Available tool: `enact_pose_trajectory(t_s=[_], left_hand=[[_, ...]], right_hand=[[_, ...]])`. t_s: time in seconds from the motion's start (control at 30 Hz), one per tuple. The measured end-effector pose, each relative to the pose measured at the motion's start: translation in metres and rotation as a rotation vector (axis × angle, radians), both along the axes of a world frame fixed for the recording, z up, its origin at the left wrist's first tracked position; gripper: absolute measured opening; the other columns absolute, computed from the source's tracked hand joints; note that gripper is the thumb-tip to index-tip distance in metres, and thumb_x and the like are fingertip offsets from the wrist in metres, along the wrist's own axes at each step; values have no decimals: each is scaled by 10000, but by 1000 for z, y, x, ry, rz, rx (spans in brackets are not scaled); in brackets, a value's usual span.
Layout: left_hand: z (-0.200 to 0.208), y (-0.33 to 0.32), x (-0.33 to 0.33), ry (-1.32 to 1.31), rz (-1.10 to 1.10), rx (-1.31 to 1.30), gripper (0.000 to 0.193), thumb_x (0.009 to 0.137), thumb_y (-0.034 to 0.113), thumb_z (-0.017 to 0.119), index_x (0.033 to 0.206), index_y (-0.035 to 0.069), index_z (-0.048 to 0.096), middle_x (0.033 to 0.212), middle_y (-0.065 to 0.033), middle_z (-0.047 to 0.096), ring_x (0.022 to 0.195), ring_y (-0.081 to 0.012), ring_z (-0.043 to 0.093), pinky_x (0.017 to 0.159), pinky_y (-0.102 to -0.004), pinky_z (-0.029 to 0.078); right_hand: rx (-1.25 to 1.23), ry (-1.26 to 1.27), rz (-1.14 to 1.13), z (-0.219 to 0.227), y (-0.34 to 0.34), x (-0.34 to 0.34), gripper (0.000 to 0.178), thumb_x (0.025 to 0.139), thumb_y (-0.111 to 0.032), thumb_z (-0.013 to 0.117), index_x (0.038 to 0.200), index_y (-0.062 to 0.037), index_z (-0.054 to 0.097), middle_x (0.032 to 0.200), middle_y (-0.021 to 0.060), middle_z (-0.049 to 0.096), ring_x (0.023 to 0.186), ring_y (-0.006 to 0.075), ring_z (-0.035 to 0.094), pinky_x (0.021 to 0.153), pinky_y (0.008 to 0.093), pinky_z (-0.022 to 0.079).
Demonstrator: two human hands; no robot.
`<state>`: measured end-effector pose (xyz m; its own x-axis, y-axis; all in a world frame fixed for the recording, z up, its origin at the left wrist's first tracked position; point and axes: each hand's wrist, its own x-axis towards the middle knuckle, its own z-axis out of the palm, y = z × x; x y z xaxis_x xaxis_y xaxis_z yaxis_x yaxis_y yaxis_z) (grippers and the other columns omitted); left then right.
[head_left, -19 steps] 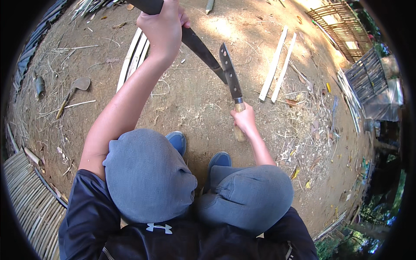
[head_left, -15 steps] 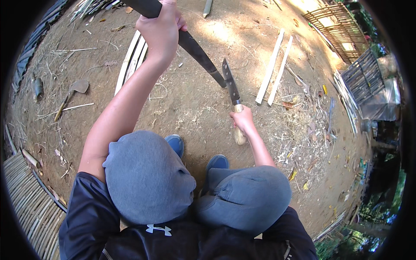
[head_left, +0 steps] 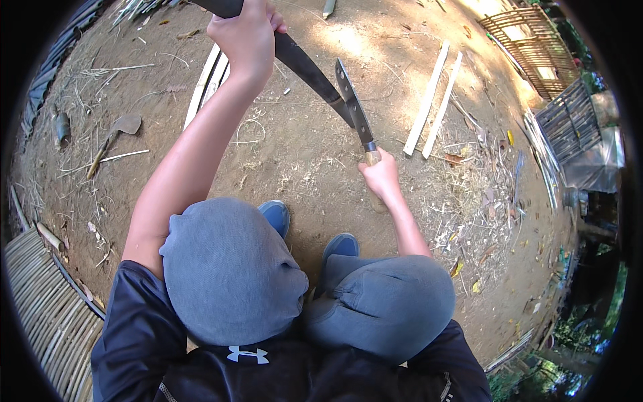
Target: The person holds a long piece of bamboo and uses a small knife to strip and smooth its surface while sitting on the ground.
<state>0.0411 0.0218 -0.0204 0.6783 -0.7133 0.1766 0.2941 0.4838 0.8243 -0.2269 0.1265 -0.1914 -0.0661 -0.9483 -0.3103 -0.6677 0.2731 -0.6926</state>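
Observation:
My left hand (head_left: 246,41), raised at the top left of the middle, is closed around a long, dark, slightly curved strip (head_left: 305,65). The strip slants down to the right and has a ring-like line near its lower end, like a bamboo joint. Closed on the wooden handle of a knife (head_left: 355,107), my right hand (head_left: 382,175) is right of the middle. The knife's dark blade has a row of holes and points up and slightly left. It lies right alongside the strip's lower end; whether they touch I cannot tell.
Pale split strips (head_left: 429,100) lie on the dirt floor at the right, others (head_left: 205,87) behind my left forearm. A wide-bladed tool (head_left: 125,125) and dark bottle (head_left: 63,128) lie left. Slatted panels (head_left: 529,47) stand far right; a slatted bamboo surface (head_left: 50,308) is near left.
The knife has slid up along the strip's lower end, its tip moving farther away and left. My right hand has risen slightly. My left hand keeps its grip, almost in place.

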Motion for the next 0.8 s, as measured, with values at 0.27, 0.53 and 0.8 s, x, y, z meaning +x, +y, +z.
enact_pose_trajectory(t_s=[0.27, 0.53, 0.8], left_hand=[[-8, -8, 11, -17, -12, -17, 286, 954, 204, 638, 742, 146, 455, 530, 36, 403, 418, -83, 414, 406, -267, 387], [-11, -15, 17, 86, -30, -59, 337, 956, 256, 653, 726, 144, 436, 521, 28, 384, 416, -102, 412, 397, -281, 380], [-16, -10, 20, 31, -10, -80, 226, 931, 123, 615, 779, 48, 466, 574, -40, 445, 458, -134, 422, 444, -320, 427]], right_hand=[[19, -8, 24, 8, -10, 7, 174, 753, -127, 717, 842, -24, 609, 734, 101, 652, 679, 223, 640, 643, 381, 497], [22, 90, 89, 32, -14, 17, 358, 764, -152, 719, 1092, -26, 650, 825, 177, 697, 778, 309, 695, 719, 412, 530], [10, 97, 37, 3, -7, 14, 335, 780, -148, 704, 1086, -32, 634, 872, 214, 705, 860, 366, 705, 744, 451, 540]])
